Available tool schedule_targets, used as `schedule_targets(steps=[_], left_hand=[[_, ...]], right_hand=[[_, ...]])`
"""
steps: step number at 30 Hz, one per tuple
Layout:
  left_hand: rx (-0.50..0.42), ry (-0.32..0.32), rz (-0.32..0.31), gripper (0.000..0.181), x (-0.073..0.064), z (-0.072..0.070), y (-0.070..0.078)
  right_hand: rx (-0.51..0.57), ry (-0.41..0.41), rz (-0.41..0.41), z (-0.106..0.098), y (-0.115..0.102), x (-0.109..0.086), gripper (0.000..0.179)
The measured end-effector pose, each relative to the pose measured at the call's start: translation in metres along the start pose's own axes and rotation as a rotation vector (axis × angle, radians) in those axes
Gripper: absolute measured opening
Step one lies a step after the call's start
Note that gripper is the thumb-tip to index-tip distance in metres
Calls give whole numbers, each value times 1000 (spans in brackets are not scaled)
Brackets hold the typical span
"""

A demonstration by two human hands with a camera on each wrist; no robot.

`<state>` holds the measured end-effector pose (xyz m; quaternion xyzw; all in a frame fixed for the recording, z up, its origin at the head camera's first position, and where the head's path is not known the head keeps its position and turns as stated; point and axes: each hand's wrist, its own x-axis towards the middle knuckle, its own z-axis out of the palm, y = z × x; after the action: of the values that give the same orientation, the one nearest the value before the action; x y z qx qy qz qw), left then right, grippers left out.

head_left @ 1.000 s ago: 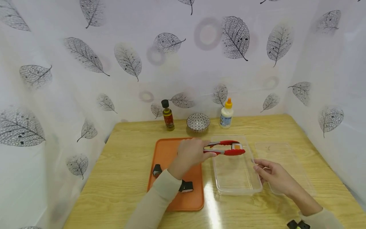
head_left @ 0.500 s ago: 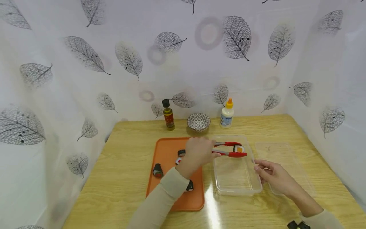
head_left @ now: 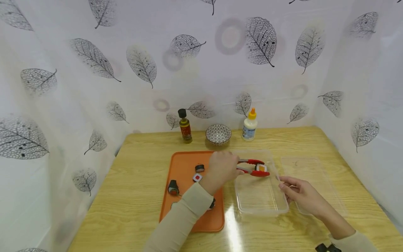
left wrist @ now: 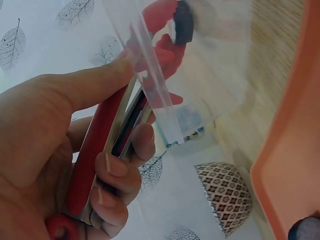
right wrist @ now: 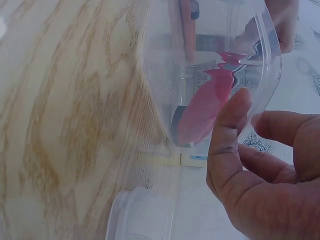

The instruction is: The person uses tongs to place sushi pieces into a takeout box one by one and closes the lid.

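My left hand (head_left: 221, 169) grips red-tipped metal tongs (head_left: 259, 174) by the handles; in the left wrist view the fingers wrap round the red handle (left wrist: 95, 150). Between the tong tips is a sushi roll piece (head_left: 261, 168) with an orange centre and black wrapping. The piece sits low inside the far end of a clear plastic container (head_left: 262, 211). With thumb and fingers, my right hand (head_left: 302, 192) pinches the container's right rim. An orange tray (head_left: 204, 224) on the left bears several more sushi pieces, some partly hidden by my left forearm.
A clear lid (head_left: 318, 182) lies right of the container. Along the back stand a dark-capped sauce bottle (head_left: 185, 131), a patterned bowl (head_left: 218, 135) and a white bottle with a yellow cap (head_left: 249, 129). Behind them hangs a leaf-print curtain (head_left: 195, 80).
My left hand has moved right and slightly down, lowering the tongs and sushi piece into the container. The right hand has stayed at the rim. More pieces on the tray now show.
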<state>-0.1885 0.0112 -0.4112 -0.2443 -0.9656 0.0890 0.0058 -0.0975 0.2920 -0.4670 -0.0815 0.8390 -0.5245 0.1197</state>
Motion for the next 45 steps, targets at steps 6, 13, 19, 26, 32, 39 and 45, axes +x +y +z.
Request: schedule_targets(steps=[6,13,19,26,32,39,45], left_hand=[[-27,-13,-20,49,1,6,-2],[-26,26,6,65,-9,5,-9],[-158,-9,33,84,-26,2,-24],[-456,99,84,81,-53,6,-52],[-573,122,18,72,-90,11,-91],[-525,145,-139,71,-137,28,-142],[-624,95,-196,69,-177,51,-183]], right_hand=[[-5,-5,-13,-1,1,0,55],[8,-5,7,1,-3,0,56],[5,1,46,1,-3,1,57],[12,-3,56,1,-3,1,57],[19,-12,50,1,-1,0,57],[28,-34,58,-4,1,1,58],[59,-42,31,-3,2,2,56]])
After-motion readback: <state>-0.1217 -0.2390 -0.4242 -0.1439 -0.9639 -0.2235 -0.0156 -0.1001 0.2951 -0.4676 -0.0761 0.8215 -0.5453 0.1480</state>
